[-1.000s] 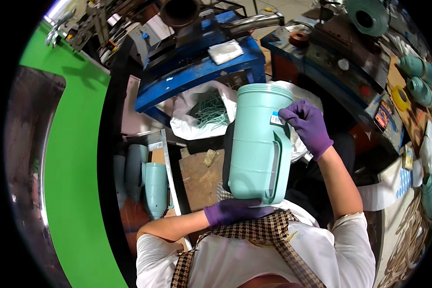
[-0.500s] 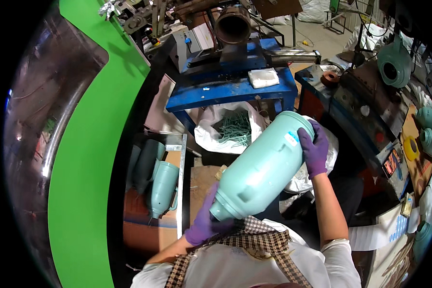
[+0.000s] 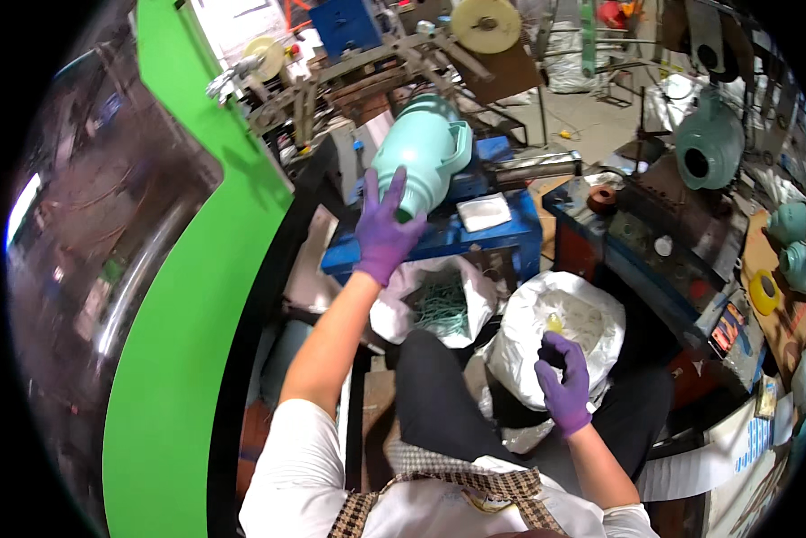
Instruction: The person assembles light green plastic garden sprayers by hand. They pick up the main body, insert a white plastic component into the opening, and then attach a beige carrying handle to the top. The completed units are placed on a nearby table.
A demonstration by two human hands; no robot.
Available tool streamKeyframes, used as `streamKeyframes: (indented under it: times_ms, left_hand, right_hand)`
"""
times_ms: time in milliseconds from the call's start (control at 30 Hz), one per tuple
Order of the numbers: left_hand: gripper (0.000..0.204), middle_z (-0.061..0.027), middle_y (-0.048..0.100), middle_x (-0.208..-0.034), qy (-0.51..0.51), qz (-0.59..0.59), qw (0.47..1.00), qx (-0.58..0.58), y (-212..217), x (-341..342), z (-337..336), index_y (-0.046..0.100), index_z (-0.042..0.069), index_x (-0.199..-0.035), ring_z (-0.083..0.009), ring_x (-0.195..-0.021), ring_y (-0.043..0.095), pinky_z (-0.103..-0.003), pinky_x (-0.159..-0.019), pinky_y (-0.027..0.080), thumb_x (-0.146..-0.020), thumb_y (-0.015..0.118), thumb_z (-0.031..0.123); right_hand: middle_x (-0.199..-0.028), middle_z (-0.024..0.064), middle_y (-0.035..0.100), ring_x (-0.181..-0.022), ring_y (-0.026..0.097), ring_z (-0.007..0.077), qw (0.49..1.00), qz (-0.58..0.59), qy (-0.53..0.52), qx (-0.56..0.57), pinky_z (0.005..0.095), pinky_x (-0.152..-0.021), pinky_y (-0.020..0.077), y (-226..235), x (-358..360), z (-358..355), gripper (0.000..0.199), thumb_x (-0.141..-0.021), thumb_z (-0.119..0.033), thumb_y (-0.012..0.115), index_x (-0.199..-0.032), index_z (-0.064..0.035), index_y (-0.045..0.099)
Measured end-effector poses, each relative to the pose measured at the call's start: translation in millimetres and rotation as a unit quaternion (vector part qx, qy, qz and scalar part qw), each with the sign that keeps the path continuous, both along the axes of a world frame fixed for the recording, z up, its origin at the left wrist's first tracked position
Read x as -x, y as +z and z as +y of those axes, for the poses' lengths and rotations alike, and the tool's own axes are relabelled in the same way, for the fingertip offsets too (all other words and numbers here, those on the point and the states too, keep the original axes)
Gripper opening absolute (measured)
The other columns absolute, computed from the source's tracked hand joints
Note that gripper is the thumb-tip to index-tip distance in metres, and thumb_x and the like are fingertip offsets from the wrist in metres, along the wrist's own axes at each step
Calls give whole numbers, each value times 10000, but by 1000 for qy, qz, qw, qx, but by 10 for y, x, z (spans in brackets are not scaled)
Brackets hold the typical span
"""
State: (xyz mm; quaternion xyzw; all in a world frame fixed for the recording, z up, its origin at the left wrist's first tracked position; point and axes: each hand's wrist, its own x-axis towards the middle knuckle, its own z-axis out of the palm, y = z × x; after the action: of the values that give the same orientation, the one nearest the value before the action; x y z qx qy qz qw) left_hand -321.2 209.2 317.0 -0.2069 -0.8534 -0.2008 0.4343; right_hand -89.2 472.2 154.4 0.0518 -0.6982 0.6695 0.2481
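Note:
A pale green plastic thermos jug shell (image 3: 421, 143) with a side handle lies tilted over the blue stand (image 3: 502, 235), its narrow neck toward me. My left hand (image 3: 388, 231), in a purple glove, grips that neck, two fingers stretched along its top. The far end of the shell sits where the dark round tube stood, and it hides the tube. My right hand (image 3: 564, 381), gloved too, is apart from the shell, above the front edge of a white sack (image 3: 605, 323). Its fingers are loosely curled, thumb apart, with nothing plainly held.
Under the stand, a second white sack (image 3: 390, 309) holds thin green plastic strips (image 3: 443, 305). A folded white cloth (image 3: 484, 212) lies on the stand. Right of it is a dark workbench machine (image 3: 658, 224) carrying another green shell (image 3: 710, 143). A green panel (image 3: 165, 359) runs along my left.
The thermos jug shell has gone from my lap area forward onto the blue stand. My right hand has let go of it and dropped back; my left arm now reaches forward.

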Motion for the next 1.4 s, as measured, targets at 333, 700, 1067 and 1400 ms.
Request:
streamKeyframes:
  times_ms: [333,700,1067,1400]
  left_hand:
    - [785,-102,208,-1684,130,-106,888,429,644,1561,249,409,442,-1505,-500,-1393,409,-628,-1108,371,-820,718,217]
    - [840,-203,320,-1595,-360,144,901,194,173,-522,1455,511,271,-1472,-431,-1458,320,-555,-1176,273,-709,847,379]
    - [769,-200,666,-1206,-524,-302,793,-70,620,-1817,1468,599,-140,-1210,-273,-1080,635,-384,-1010,465,-716,727,435]
    - [619,-132,609,-1316,-432,-598,654,-166,-754,-487,1236,512,-16,-1403,-233,-1202,587,-347,-1041,452,-986,602,432]
  right_hand:
    - [-1138,158,647,-1034,619,379,805,141,-301,-492,477,-884,511,991,287,1577,628,-764,-81,703,-1375,-114,566]
    - [-860,75,624,-821,658,270,619,99,-338,-702,431,-644,508,2024,1107,2787,179,-768,-232,700,-935,-170,677]
    - [-1289,251,618,-1187,616,378,909,346,-31,-230,446,-1011,504,1862,-1263,1097,554,-868,-157,780,-1312,76,545]
    - [-1125,186,709,-894,721,291,598,-327,-650,-335,378,-788,565,499,-4714,3732,238,-881,-135,711,-1089,-21,703]
